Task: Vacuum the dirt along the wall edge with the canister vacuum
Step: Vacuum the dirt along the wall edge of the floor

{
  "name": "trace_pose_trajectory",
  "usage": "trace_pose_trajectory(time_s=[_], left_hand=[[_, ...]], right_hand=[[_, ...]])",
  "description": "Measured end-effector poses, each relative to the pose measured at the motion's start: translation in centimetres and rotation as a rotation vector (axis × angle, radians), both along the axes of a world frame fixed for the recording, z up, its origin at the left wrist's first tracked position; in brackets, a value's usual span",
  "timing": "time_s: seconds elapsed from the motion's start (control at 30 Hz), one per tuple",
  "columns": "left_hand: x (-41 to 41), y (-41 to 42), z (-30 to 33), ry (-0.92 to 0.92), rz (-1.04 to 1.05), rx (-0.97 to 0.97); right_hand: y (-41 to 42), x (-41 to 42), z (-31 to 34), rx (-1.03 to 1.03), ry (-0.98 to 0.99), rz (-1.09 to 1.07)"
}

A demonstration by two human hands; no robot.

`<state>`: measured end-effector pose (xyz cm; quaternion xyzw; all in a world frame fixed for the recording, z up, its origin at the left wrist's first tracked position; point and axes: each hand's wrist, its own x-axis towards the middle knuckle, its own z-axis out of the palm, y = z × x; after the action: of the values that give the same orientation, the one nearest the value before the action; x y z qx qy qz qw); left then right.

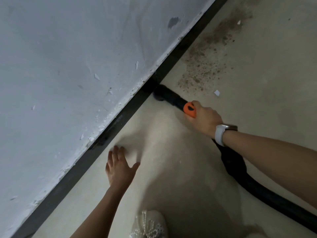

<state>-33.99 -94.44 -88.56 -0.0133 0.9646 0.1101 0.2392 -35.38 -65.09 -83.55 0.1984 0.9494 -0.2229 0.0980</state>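
My right hand [205, 118] grips the vacuum's handle just behind its orange collar [189, 109]. The black nozzle [167, 95] lies low on the pale floor, its tip touching the dark baseboard [173, 54]. A black hose [253, 184] trails back under my right forearm toward the lower right. Brown dirt [204, 66] is scattered along the wall edge just beyond the nozzle, running to the upper right. My left hand [119, 166] hovers over the floor near the baseboard with fingers spread, holding nothing. The canister is out of view.
A grey-white wall [77, 57] with chipped paint fills the left side. Small white scraps [217, 92] lie on the floor beside the dirt. My white beaded shoe [148, 225] shows at the bottom edge. A white watch is on my right wrist.
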Motion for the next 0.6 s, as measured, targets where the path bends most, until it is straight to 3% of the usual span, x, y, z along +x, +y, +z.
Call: trace_pose_trajectory(time_s=[0.17, 0.43, 0.6], left_hand=[[0.1, -0.5, 0.0, 0.007, -0.019, 0.020], [0.7, -1.4, -0.1, 0.039, 0.045, 0.124], [0.1, -0.4, 0.6, -0.012, -0.088, 0.075]], right_hand=[[-3.8, 1.4, 0.3, -0.195, -0.035, 0.007], [-9.3, 4.2, 0.0, -0.138, -0.105, 0.465], [-5.7, 2.3, 0.2, -0.076, -0.081, 0.305]])
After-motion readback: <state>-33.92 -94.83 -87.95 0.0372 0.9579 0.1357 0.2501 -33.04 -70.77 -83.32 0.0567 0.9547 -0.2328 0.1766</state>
